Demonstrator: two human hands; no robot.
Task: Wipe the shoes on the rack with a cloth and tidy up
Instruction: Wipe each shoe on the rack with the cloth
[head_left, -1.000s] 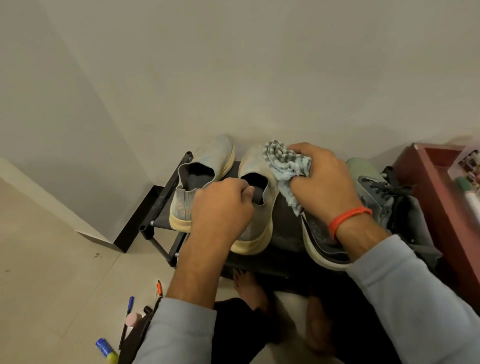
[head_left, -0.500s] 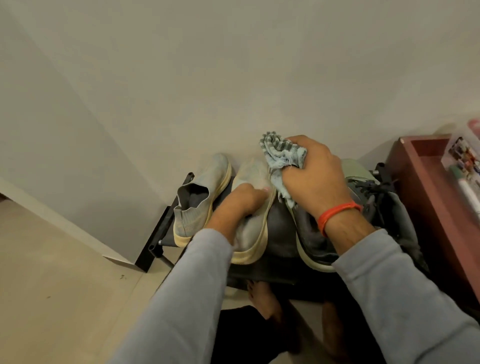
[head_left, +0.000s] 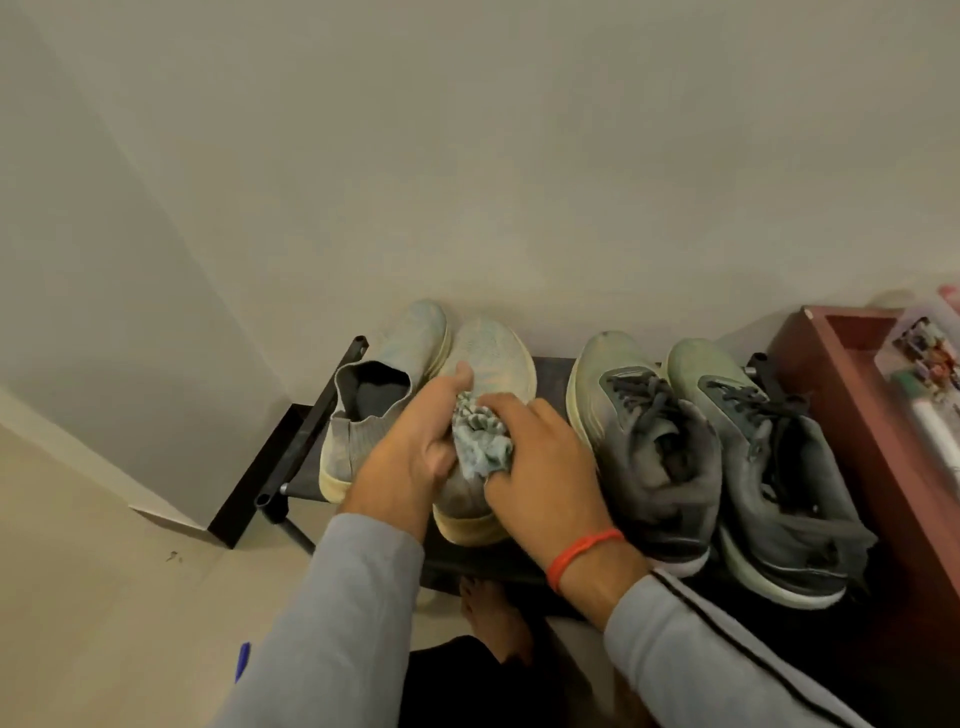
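Observation:
A black shoe rack (head_left: 306, 431) stands against the wall with two pairs on it. On the left are two pale blue-grey knit slip-ons: the outer one (head_left: 387, 384) and the inner one (head_left: 493, 353). My left hand (head_left: 415, 452) grips the inner slip-on around its collar. My right hand (head_left: 540, 467), with a red band at the wrist, presses a crumpled blue checked cloth (head_left: 480, 441) onto the top of that same shoe. To the right sit two grey-green laced sneakers (head_left: 644, 426) (head_left: 769, 467), untouched.
A dark red wooden box (head_left: 852, 374) with packets and a marker stands at the right, touching the rack's end. The wall runs right behind the shoes. My bare feet (head_left: 493, 618) are on the pale tiled floor below the rack. A blue pen (head_left: 242, 660) lies at lower left.
My right hand has come down and left with the cloth, from above the dark sneaker onto the inner slip-on's top. Both laced sneakers are now uncovered. The left hand stays on the slip-on.

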